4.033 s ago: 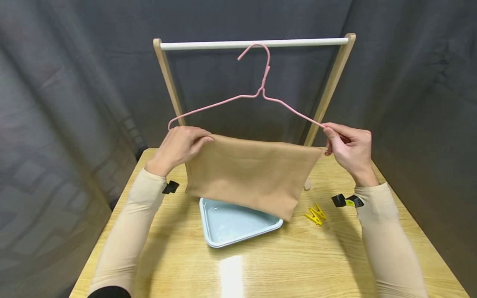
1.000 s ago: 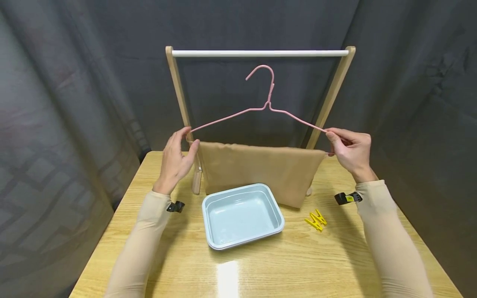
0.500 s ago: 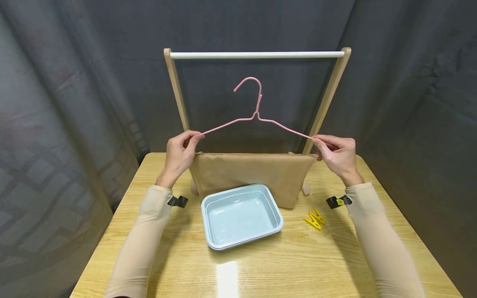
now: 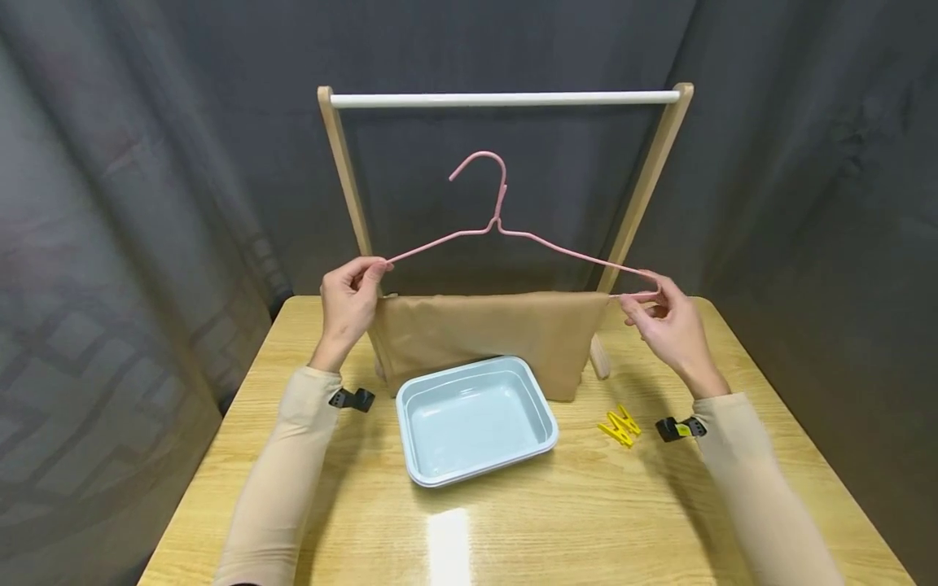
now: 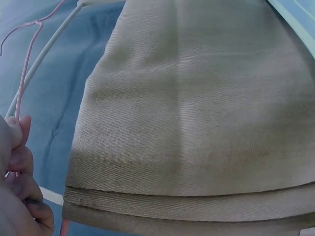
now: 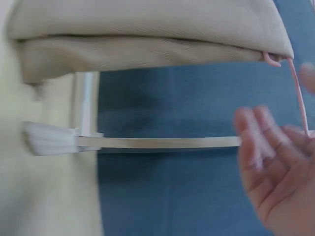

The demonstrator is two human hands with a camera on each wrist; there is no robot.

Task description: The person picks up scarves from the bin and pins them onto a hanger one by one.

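Observation:
A pink wire hanger is held up in front of the rack, its hook free of the bar. Over its lower wire hangs a tan folded cloth, whose stacked layers show in the left wrist view. My left hand pinches the hanger's left end, beside the cloth's upper corner. At the right end my right hand has its thumb apart from the fingers, with the wire's bend lying against it. The right wrist view shows those fingers loosely extended, somewhat blurred.
A wooden rack with a white bar stands at the back of the table. In front of the cloth sits a pale blue tray. Yellow clothespins lie to its right. Grey curtains surround the table.
My left hand has gone from the cloth's edge to the hanger's left end. The hanger is lower than four seconds ago. My right hand has just loosened its pinch and shifted slightly.

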